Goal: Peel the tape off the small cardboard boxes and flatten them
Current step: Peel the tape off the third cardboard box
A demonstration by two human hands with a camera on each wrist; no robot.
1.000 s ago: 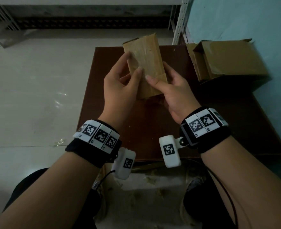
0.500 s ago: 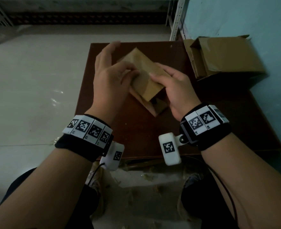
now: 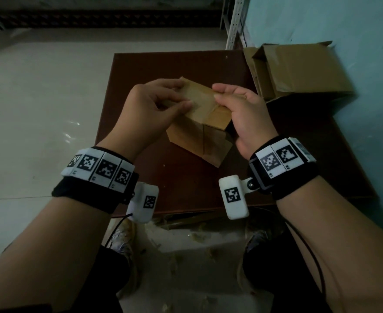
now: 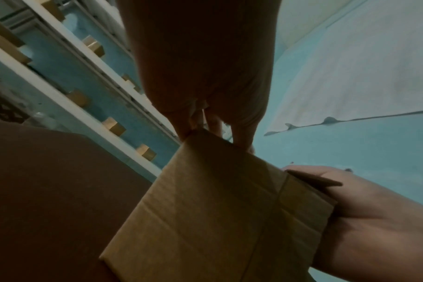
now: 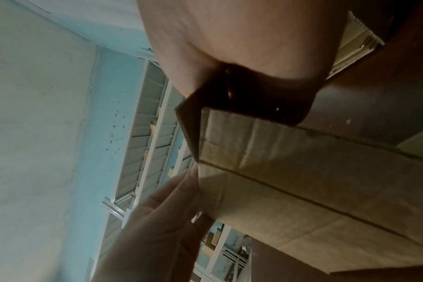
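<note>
A small brown cardboard box (image 3: pixel 200 129) is held tilted above the dark brown table (image 3: pixel 154 64), its lower flaps hanging open toward me. My left hand (image 3: pixel 154 105) pinches the box's upper left edge between thumb and fingers. My right hand (image 3: pixel 242 111) grips the upper right end, fingers curled over the top. In the left wrist view the box (image 4: pixel 217 209) fills the lower middle, with the right hand (image 4: pixel 374 219) holding its far end. The right wrist view shows the box (image 5: pixel 302 181) from below, with the left hand's fingers (image 5: pixel 172 209) at its corner.
A larger open cardboard box (image 3: pixel 298 73) lies on its side at the table's back right, against the teal wall. White metal shelving (image 3: pixel 235 21) stands behind the table. Pale floor lies to the left. Scraps litter the floor by my feet (image 3: pixel 186 240).
The box has been lowered and turned from upright to tilted sideways. My left hand moved from its front face to the upper left edge; my right hand shifted to the right end.
</note>
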